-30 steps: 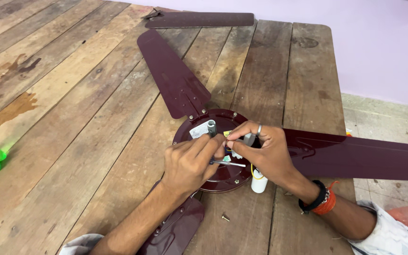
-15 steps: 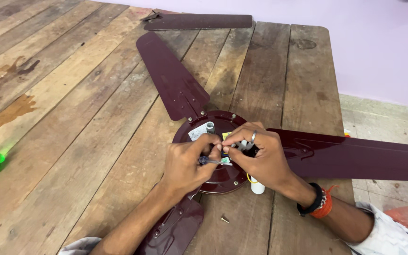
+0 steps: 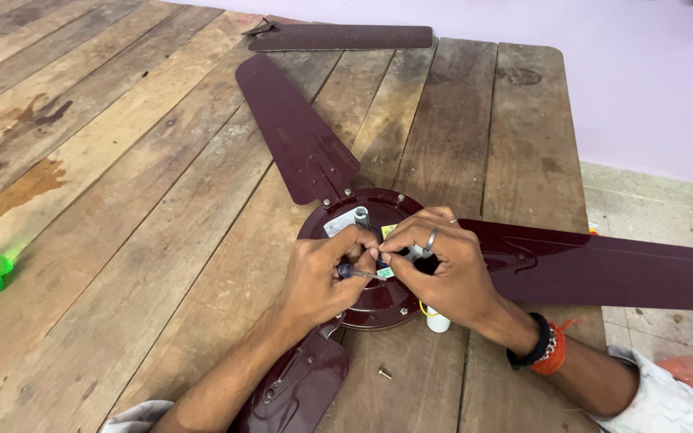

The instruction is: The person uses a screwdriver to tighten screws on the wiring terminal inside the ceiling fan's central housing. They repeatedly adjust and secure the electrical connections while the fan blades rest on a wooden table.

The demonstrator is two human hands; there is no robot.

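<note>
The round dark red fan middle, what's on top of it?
Both hands, left and right, holding a thin metal tool, beside a short grey shaft. What lies beneath the hands is hidden.

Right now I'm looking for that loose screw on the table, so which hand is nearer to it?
Left. The left hand is up on the fan hub, nearly above the screw; the right hand is further off to the right.
</note>
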